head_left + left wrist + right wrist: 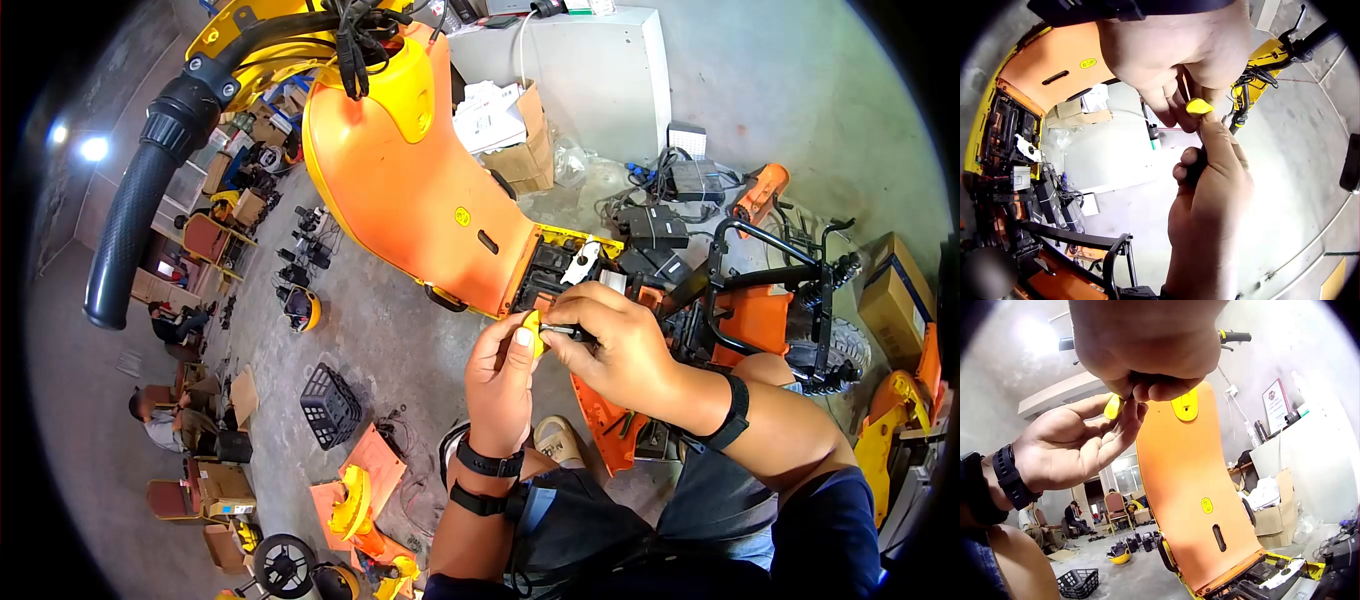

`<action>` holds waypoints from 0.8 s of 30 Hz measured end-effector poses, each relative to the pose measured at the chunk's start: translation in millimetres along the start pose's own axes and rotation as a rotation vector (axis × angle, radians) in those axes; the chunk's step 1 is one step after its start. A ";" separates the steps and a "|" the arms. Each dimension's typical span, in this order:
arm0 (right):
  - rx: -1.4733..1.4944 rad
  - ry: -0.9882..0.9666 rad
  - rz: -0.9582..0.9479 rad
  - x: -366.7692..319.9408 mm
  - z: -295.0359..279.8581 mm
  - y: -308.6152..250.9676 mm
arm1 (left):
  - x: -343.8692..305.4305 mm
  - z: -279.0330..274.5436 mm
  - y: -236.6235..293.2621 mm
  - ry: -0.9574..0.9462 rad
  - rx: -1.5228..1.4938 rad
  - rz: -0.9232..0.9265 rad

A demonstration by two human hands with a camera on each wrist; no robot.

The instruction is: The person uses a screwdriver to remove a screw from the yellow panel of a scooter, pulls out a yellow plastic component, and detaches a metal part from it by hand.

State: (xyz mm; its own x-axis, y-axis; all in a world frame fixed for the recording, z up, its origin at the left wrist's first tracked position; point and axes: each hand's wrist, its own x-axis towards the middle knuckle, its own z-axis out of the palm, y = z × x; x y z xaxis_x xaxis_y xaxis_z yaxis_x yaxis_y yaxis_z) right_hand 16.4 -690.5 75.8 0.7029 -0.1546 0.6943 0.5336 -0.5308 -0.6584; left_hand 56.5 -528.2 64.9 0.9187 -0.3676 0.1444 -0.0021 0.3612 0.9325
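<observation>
My left hand [503, 385] pinches a small yellow plastic piece [535, 335] between thumb and fingers, in front of the vehicle's orange front panel [415, 185]. From the other side, my right hand [620, 345] grips a slim dark object [565, 329] whose end meets the yellow piece. Most of that dark object is hidden in the curled right fingers, and I cannot tell its kind. In the left wrist view the yellow piece [1199, 107] sits between both hands' fingertips. The right wrist view shows it as a rounded yellow tab [1114, 407] at the left fingers.
A black handlebar grip [130, 225] juts in at upper left. Below the panel lie exposed black parts, and a black tube frame [715, 290] stands to the right. On the floor are a black basket [331, 406], loose orange and yellow panels, and cabled boxes [650, 227]. People sit farther off.
</observation>
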 end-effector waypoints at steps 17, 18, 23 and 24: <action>0.024 -0.009 0.029 -0.4 -1.2 0.5 | -0.1 -5.9 -1.0 -0.034 0.004 -0.019; 0.029 -0.016 0.041 -0.5 -1.3 0.6 | 0.1 -6.6 -1.2 -0.034 0.004 -0.018; 0.047 -0.028 0.061 0.5 -3.0 -0.1 | 0.7 -6.8 -0.8 -0.034 0.010 -0.037; 0.058 -0.028 0.068 0.6 -3.1 0.1 | 0.9 -7.9 -1.0 -0.034 0.010 -0.037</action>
State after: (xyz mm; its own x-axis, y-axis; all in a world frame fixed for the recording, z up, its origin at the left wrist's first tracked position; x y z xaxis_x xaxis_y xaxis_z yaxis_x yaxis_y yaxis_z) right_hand 15.4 -693.2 77.1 0.7510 -0.1650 0.6393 0.5097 -0.4706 -0.7203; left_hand 60.4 -522.1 61.5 0.9042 -0.4095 0.1209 0.0276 0.3387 0.9405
